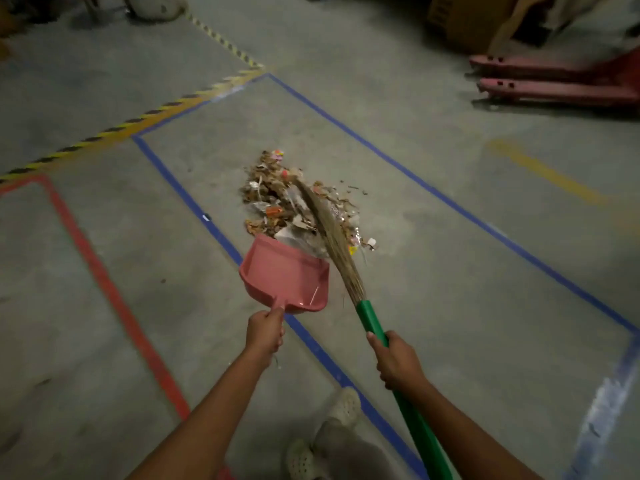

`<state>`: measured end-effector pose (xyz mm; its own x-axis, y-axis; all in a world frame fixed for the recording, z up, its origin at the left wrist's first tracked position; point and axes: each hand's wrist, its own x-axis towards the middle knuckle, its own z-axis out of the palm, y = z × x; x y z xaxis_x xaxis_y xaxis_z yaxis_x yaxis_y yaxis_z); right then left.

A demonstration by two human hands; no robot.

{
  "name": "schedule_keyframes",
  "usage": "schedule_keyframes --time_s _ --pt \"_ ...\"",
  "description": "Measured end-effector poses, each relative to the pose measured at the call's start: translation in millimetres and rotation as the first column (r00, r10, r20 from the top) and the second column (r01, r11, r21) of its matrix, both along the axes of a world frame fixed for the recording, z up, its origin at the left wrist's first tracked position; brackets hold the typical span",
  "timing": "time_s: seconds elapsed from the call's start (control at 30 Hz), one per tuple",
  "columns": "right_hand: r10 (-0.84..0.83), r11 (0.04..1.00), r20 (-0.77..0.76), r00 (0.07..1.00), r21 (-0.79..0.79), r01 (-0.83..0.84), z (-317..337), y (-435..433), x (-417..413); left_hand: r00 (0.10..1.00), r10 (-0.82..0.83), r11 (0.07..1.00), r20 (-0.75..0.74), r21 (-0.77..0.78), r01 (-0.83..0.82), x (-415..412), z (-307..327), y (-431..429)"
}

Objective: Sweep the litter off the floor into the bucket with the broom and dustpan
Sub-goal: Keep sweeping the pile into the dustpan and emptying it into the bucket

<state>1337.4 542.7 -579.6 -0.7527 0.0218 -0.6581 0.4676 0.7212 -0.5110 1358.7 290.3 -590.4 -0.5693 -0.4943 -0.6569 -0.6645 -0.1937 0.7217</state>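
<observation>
On floor [433, 306]: one litter pile [277, 195], one dustpan [284, 275], one broom [343, 258].

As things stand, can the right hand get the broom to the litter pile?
Likely yes: the right hand grips the green-handled straw broom, whose bristles lie on the pile of paper scraps and wrappers; nothing intervenes.

The grey concrete floor [450, 271] carries a litter pile [277, 195] beyond the left fingers [277, 315] and right fingers [375, 342]. Blue tape [207, 220] runs between them, and a red pallet jack [554, 88] lies far beyond the right ones.
</observation>
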Motion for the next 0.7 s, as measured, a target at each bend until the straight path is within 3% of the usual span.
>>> schedule_keyframes --time_s 0.27,0.4,0.57,0.7 --pt "-0.285 0.954 0.13 0.95 -0.06 0.295 -77 1 -39 0.986 -0.141 0.99 0.09 -0.014 0.143 -83 -68 11" --pt "-0.401 0.914 0.143 0.905 0.002 0.405 -118 1 -40 0.973 -0.194 0.98 0.126 -0.01 0.196 -108 -101 10" --pt "-0.639 0.754 0.275 0.718 0.042 0.655 -193 -11 -19 0.957 -0.258 0.964 0.133 -0.023 0.264 -136 -159 -4" --pt "-0.775 0.546 0.416 0.475 0.063 0.835 -243 -24 -10 0.954 -0.272 0.96 0.128 -0.04 0.279 -161 -221 -14"
